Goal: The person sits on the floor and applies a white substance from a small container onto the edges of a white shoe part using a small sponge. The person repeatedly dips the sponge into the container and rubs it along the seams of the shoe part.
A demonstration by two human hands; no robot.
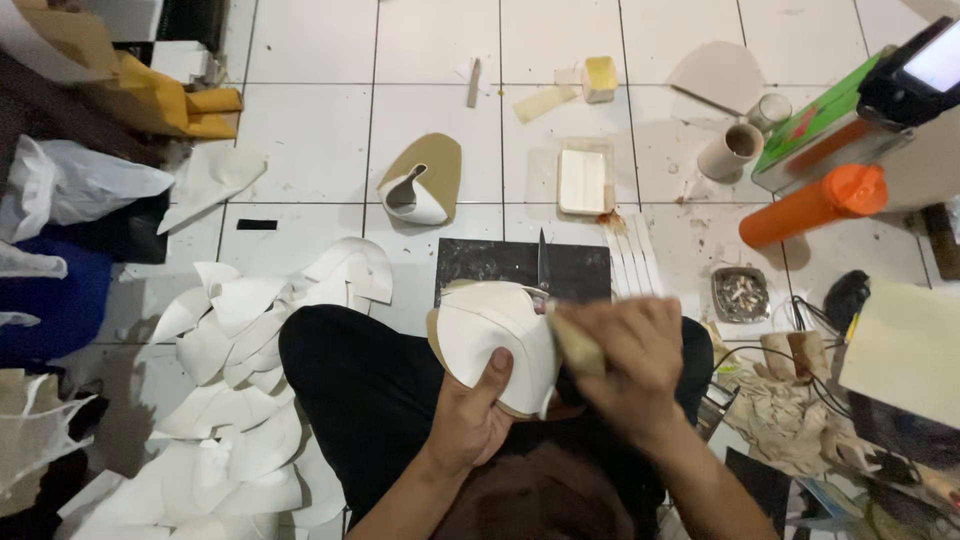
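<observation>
The white shoe upper (497, 340) sits at frame centre over the lap, clamped by the left hand (470, 415), thumb on top, tilted so its face meets the right hand (630, 360). That hand is closed around a tan block (575, 342) pressed to the upper's edge, wrist bent down, slightly blurred. Beyond lies a dark mat (500, 265) with a blade (543, 262); white cut pieces (240, 400) are heaped at lower left.

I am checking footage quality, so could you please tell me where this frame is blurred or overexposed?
Head view: the right hand and its tan wooden tool are motion-blurred; the left hand holding the white curved shoe piece is fairly sharp; the bright screen top right is overexposed; the frame edges bend.
</observation>
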